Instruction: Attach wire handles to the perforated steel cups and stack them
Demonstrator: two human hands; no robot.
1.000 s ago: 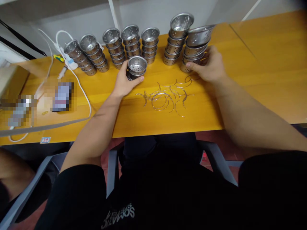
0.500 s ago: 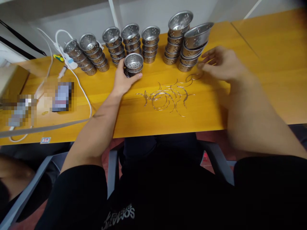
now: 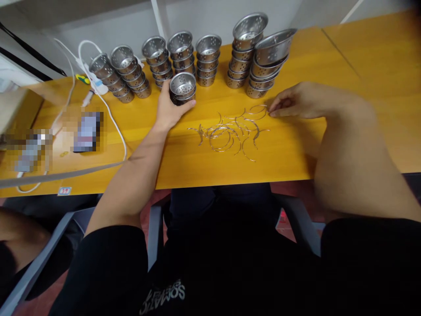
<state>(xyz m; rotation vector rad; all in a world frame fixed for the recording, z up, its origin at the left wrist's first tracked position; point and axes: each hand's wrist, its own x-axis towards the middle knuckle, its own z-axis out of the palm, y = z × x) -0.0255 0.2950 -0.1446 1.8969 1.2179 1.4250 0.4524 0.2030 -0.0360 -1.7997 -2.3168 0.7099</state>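
My left hand (image 3: 169, 109) is wrapped around a short stack of perforated metal cups (image 3: 182, 87) standing on the yellow table (image 3: 184, 158). My right hand (image 3: 296, 101) rests on the table with its fingertips pinched at the right edge of a pile of curved wire handles (image 3: 232, 131). Whether a wire is between the fingers is hard to make out. Just beyond the right hand stands a leaning stack of metal cups (image 3: 267, 61).
Several more stacks of metal cups (image 3: 179, 55) line the table's far edge. A white power strip with cables (image 3: 94, 79) and blurred items (image 3: 87, 131) lie at left. Another person's arm (image 3: 19, 232) shows at lower left. A chair (image 3: 154, 232) is under me.
My right hand left the leaning cup stack and came down toward me to the wire pile, fingertips now pinched at its edge. My left hand slid its cups slightly farther away.
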